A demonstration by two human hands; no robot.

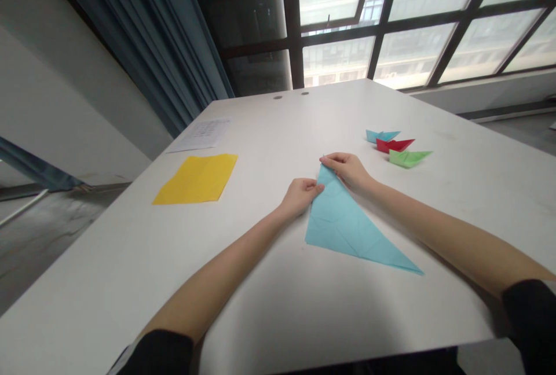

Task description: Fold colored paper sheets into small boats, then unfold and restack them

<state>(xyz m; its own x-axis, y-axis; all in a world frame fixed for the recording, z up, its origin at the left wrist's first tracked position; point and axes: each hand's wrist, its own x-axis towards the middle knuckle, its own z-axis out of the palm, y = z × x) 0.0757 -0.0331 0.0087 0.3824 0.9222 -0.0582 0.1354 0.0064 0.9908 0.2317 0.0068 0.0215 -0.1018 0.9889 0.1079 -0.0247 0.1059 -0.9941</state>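
Observation:
A light blue sheet of paper (pixel 347 227), folded into a triangle with creases across it, lies flat on the white table (pixel 278 294). My left hand (pixel 299 194) pinches the paper's left edge just below the top corner. My right hand (pixel 346 168) pinches the top corner itself from the other side. Both hands have their fingers closed on the paper, a little apart from each other.
A stack of yellow paper (pixel 197 178) lies to the left, a printed white sheet (pixel 202 133) beyond it. Three folded paper boats, blue (pixel 381 135), red (pixel 393 144) and green (pixel 407 158), sit at the right. Windows and a dark curtain stand behind the table.

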